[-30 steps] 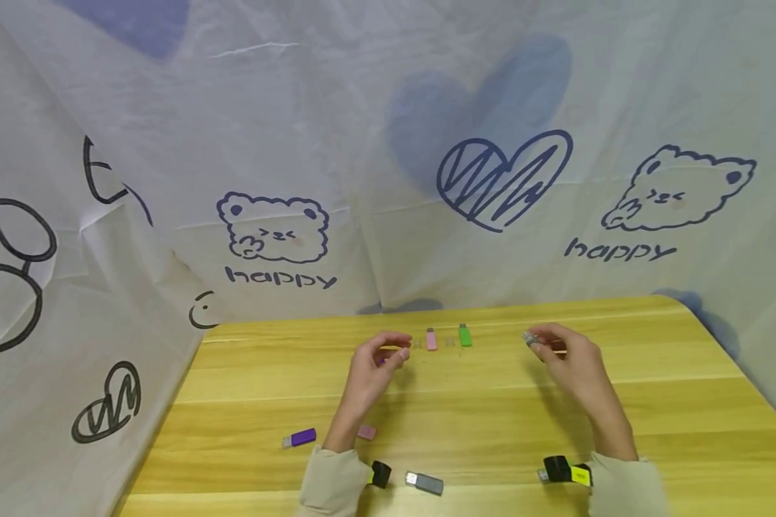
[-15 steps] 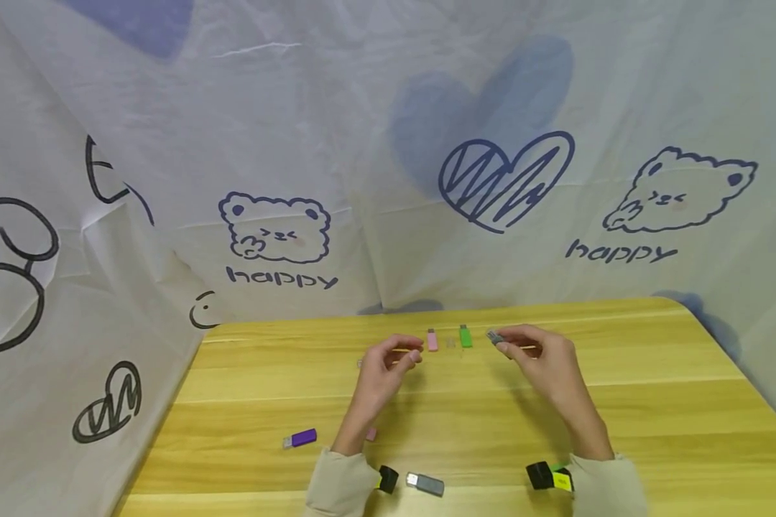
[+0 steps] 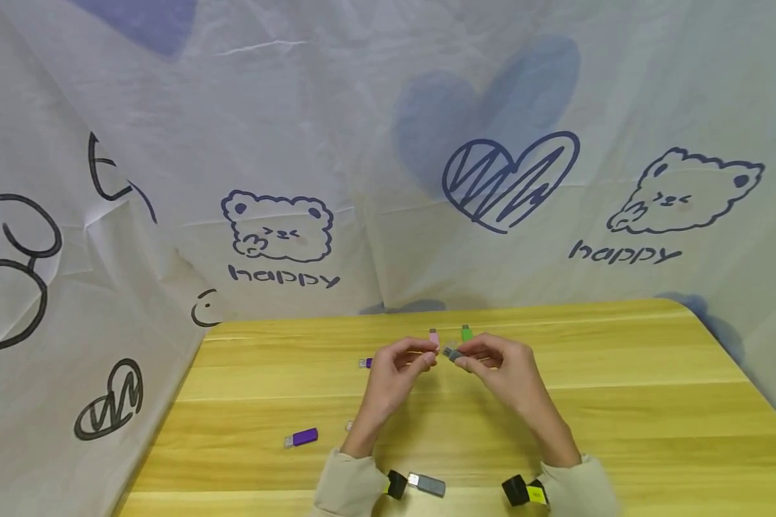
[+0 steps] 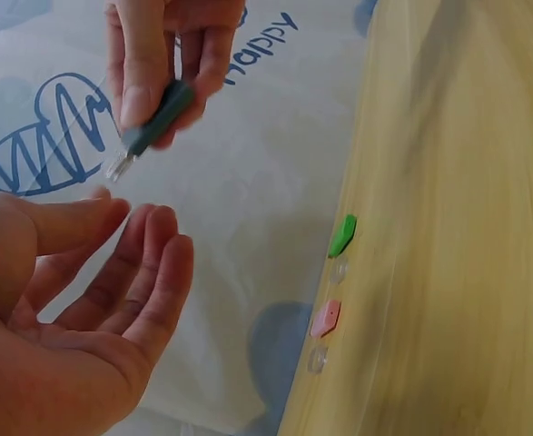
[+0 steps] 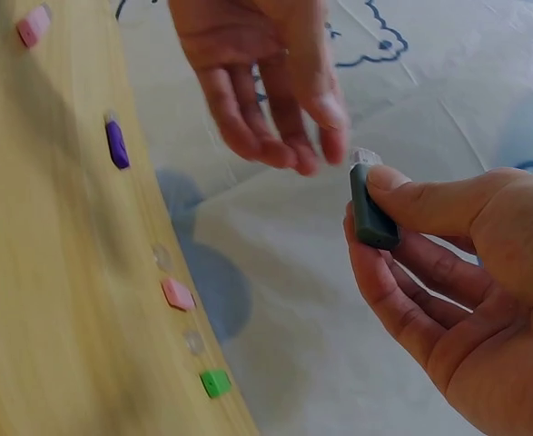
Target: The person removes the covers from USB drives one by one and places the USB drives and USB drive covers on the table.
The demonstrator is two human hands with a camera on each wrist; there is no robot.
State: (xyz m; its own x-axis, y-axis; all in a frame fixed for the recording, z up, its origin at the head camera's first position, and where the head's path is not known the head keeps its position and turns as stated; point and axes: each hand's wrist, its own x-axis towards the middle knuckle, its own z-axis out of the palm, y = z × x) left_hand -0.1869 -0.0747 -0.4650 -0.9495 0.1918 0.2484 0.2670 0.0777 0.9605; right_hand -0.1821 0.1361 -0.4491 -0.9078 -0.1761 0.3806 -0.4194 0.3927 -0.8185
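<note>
Between thumb and fingers, my right hand (image 3: 504, 370) pinches a dark grey USB stick (image 3: 453, 353), its plug end pointing left. A clear cap (image 4: 118, 167) covers that end in the left wrist view. My left hand (image 3: 394, 377) is held just left of the stick, its thumb and index fingertips close to the cap and its other fingers loosely bent. Nothing shows in the left hand's fingers. Both hands are raised over the back half of the table, as the two wrist views show.
At the back of the wooden table (image 3: 621, 402) lie a green USB stick (image 3: 467, 332), a pink one (image 3: 434, 336) and clear caps (image 4: 318, 360). A purple stick (image 3: 365, 363) is partly hidden behind the left hand. Nearer are another purple stick (image 3: 302, 437) and a grey one (image 3: 427, 484).
My right hand has moved left with the grey USB stick, up to the left hand. The left hand has shifted slightly right, closing the space between them.
</note>
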